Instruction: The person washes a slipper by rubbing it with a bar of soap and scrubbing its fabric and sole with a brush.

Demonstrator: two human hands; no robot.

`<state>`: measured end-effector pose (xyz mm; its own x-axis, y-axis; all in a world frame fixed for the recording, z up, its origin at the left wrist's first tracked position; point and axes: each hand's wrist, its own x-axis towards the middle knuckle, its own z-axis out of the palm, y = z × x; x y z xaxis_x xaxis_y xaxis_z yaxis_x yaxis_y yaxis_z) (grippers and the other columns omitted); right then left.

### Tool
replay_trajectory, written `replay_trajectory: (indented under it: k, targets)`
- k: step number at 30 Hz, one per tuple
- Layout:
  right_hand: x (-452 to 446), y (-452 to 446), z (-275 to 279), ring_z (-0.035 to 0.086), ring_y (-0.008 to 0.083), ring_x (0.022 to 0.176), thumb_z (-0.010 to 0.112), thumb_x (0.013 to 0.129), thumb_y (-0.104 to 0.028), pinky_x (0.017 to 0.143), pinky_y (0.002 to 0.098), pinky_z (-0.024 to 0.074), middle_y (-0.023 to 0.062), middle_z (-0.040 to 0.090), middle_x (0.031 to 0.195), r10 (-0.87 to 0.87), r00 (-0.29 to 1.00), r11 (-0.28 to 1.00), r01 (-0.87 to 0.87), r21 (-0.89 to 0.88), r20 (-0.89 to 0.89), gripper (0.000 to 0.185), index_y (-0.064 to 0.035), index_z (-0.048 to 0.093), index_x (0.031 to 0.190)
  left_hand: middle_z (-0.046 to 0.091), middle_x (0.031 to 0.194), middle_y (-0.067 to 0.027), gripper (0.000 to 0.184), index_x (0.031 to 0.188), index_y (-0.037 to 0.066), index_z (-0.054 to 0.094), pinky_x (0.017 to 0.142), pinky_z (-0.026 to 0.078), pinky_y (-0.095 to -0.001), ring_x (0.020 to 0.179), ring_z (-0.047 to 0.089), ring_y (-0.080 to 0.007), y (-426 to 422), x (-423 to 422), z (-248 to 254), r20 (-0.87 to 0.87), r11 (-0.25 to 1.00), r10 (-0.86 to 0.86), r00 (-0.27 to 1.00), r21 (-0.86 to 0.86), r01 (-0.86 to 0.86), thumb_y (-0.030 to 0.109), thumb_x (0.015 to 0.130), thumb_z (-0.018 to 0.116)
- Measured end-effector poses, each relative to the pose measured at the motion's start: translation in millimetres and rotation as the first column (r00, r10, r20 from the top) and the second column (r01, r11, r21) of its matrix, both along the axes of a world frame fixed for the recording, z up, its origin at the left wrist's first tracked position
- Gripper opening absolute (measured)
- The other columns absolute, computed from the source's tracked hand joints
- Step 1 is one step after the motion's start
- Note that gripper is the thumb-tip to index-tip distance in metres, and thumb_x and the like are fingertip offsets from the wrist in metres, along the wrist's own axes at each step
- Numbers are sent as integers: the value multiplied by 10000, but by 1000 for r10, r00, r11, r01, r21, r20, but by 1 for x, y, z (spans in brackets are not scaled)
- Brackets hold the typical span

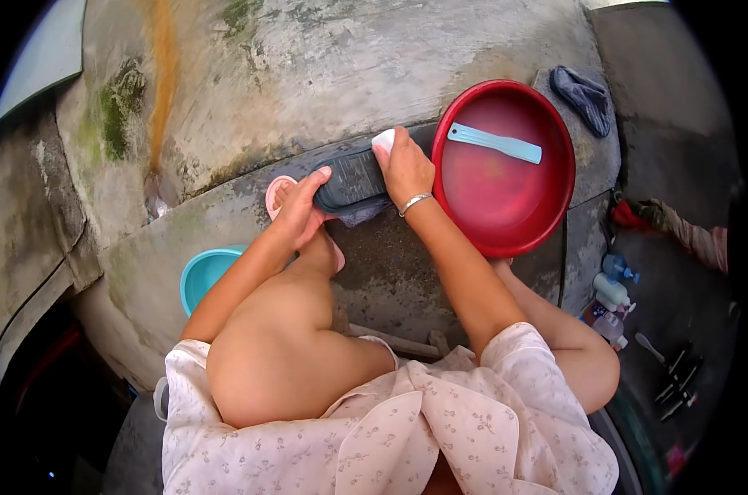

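Head view: dark sole (351, 181) gripped in left hand (301, 211).

No legible txt; label (602, 314) on clear bottle (611, 330) too sm.

Arms (455, 260) extended forward — left hand (301, 205) gripping, right hand (409, 172) curled.

From my station I see weathered concrete (143, 256) carrying a turquoise basin (189, 279) and a pink slipper (272, 203) on the left, a red basin (506, 219) on the right. Far right, a dark cloth (583, 97) lies on a stone slab (595, 165); nearer, bottles (611, 290) sit on the darker floor (656, 307).
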<state>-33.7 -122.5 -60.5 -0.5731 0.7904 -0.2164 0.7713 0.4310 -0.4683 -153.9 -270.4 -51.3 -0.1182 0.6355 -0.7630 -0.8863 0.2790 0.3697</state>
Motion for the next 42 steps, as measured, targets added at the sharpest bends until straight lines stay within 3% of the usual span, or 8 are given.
replay_trajectory:
  k: [9, 13, 17, 21, 28, 31, 34, 42]
  targets:
    - [-3, -23, 11, 633, 396, 850, 651, 879, -329, 677, 478, 509, 209, 649, 958, 31, 995, 999, -32, -9, -90, 478, 5, 454, 1158, 626, 1109, -119, 417, 1213, -51, 530, 896, 540, -403, 1007, 631, -239, -7, -9, 17, -187, 991, 33, 982, 134, -8, -26, 799, 567]
    - [-15, 4, 19, 636, 441, 816, 636, 897, -334, 669, 510, 491, 242, 664, 911, -115, 988, 982, 98, -163, -101, 445, -12, 445, 1138, 591, 1199, -111, 520, 1292, -34, 480, 1005, 453, -372, 1115, 574, -218, -14, -15, 28, -302, 987, 67, 951, 163, -18, -50, 782, 580]
    - [-39, -30, 58, 646, 413, 785, 654, 884, -359, 650, 485, 496, 209, 664, 883, 123, 885, 988, -153, -32, -450, 443, -73, 451, 1156, 602, 1177, -65, 470, 1251, -35, 532, 987, 433, -315, 1072, 569, -152, -9, -17, 23, -403, 978, 147, 903, 194, -73, -52, 786, 606]
    - [-49, 5, 44, 650, 411, 789, 648, 886, -373, 650, 478, 499, 210, 670, 909, 41, 947, 998, -20, 66, -318, 472, -71, 451, 1191, 589, 1208, -64, 489, 1273, -34, 511, 990, 429, -313, 1091, 559, -146, -11, -16, 36, -382, 960, 215, 899, 251, -122, -43, 795, 616]
    - [-48, 68, 16, 673, 354, 796, 634, 905, -427, 693, 425, 516, 251, 668, 934, -226, 883, 957, 122, -263, -412, 508, -21, 468, 1160, 626, 1121, -41, 431, 1221, -51, 558, 927, 450, -274, 1006, 570, -104, -22, -18, 32, -440, 962, 175, 881, 269, -57, -36, 801, 657]
    - [-53, 83, 33, 645, 205, 833, 724, 853, -298, 682, 324, 537, 120, 629, 987, -574, 728, 614, 79, -786, -376, 499, -12, 477, 1179, 635, 1089, -32, 438, 1221, -58, 562, 882, 466, -249, 960, 572, -81, -20, -17, 32, -491, 961, 178, 853, 274, -42, -23, 802, 682]
    - [-51, 75, 64, 634, 201, 854, 773, 804, -192, 728, 325, 544, 102, 593, 1056, -594, 737, 518, 44, -854, -322, 556, -21, 463, 1233, 644, 1059, -27, 445, 1224, -67, 558, 862, 475, -240, 927, 577, -71, -23, -18, 26, -534, 963, 189, 824, 265, -49, -17, 803, 694]
    - [-35, 85, 53, 584, 167, 990, 738, 765, -21, 835, 321, 506, 69, 595, 1084, -74, 894, 648, -295, -703, -443, 575, -63, 481, 1277, 655, 1037, -43, 462, 1244, -99, 535, 863, 483, -243, 922, 587, -76, -25, -18, 17, -572, 963, 218, 791, 259, -78, -32, 816, 695]
